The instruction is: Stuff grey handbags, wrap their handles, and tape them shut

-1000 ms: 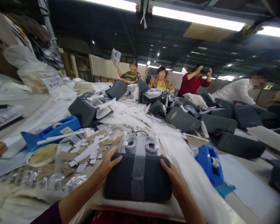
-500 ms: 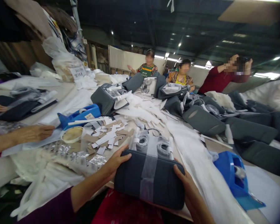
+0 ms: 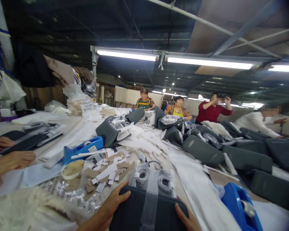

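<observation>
A dark grey padded case [image 3: 130, 213] is at the table's near edge, between my two hands. My left hand [image 3: 114, 202] grips its left end, with the thumb over the top edge. At the right end my right hand [image 3: 186, 215] holds it the same way. A translucent plastic strip [image 3: 149, 200] runs across the middle of the case. Coiled grey cables [image 3: 142, 176] in clear wrapping lie along its far side, left and right of the strip. The lower part of the case and most of my right hand are cut off by the frame.
Cardboard and paper scraps [image 3: 110, 170] lie beside a tape roll [image 3: 73, 169]. Blue tape dispensers [image 3: 84, 149] stand left and right [image 3: 242, 205]. Grey cases [image 3: 202, 149] pile up at right. A co-worker's hands [image 3: 12, 162] are at left; several people [image 3: 213, 109] are across the table.
The view has tilted up, so the case and my hands appear lower. My grip looks the same. The co-worker's hand at left has drawn back left. Across the table, one person has lowered a raised hand.
</observation>
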The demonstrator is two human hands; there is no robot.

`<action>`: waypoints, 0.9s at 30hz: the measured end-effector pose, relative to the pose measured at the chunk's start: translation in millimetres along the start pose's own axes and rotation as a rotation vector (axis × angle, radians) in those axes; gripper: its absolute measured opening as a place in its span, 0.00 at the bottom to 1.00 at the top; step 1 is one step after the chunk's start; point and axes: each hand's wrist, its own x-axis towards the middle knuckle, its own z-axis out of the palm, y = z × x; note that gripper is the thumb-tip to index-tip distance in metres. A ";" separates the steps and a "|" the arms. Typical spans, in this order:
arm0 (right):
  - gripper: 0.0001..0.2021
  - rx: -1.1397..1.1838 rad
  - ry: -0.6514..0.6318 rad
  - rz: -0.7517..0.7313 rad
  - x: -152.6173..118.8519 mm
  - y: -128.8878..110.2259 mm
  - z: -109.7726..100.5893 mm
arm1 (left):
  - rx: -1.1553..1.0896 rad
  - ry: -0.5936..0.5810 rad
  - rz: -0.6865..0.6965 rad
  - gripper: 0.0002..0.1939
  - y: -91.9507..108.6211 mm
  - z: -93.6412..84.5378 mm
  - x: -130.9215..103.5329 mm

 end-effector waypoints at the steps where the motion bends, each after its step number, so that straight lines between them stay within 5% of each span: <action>1: 0.33 0.039 -0.025 0.025 -7.5 -4.9 3.2 | 0.003 -0.003 -0.007 0.50 1.6 0.3 -5.5; 6: 0.40 0.272 -0.159 0.126 -35.6 -20.3 14.2 | 0.256 0.097 0.028 0.45 13.3 1.0 -29.4; 10: 0.42 0.230 -0.084 0.112 -35.0 -13.2 11.9 | 0.917 0.175 0.465 0.34 35.6 22.3 -17.1; 14: 0.34 0.165 -0.028 0.025 -40.0 -4.9 7.3 | 1.258 -0.189 0.789 0.23 57.6 83.8 19.4; 20: 0.30 0.264 -0.002 0.054 -58.7 -3.5 -1.4 | 1.390 -0.919 0.761 0.26 53.5 180.1 81.3; 23: 0.29 0.423 0.061 0.151 -58.5 -5.1 -9.5 | 1.480 -1.089 0.659 0.23 39.9 197.3 103.8; 27: 0.32 0.604 0.103 0.197 -47.7 -7.5 -20.2 | 1.484 -1.139 0.582 0.20 25.6 193.0 117.9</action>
